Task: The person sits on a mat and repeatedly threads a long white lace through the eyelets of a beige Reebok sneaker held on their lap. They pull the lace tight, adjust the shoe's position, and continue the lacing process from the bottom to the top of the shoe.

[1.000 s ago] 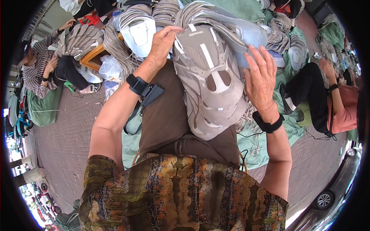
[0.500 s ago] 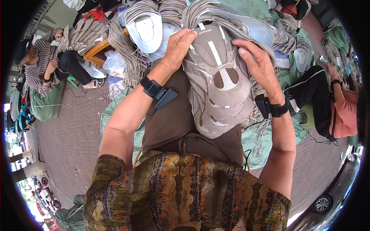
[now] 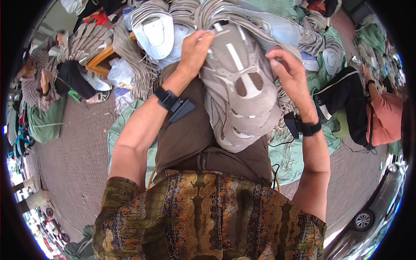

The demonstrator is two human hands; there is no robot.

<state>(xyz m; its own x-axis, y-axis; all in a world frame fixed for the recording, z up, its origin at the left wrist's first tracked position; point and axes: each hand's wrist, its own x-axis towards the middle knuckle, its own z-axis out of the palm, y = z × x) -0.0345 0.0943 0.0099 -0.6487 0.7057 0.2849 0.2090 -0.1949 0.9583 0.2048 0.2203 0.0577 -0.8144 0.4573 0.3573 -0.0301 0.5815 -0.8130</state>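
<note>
Pinching the shoe upper (image 3: 236, 69) at its left are left fingers (image 3: 204, 40); right fingers (image 3: 281, 53) curl opposite, grip unclear.

I watch through one fisheye on the wearer's head, facing down. It hangs close over the shirt (image 3: 208, 216), which fills the bottom; the lap (image 3: 186, 121), left hand (image 3: 193, 54) and right hand (image 3: 289, 71) sit mid-frame. Its wide sweep takes in paving (image 3: 78, 160) and a car (image 3: 380, 198), bent toward the rim.
</note>
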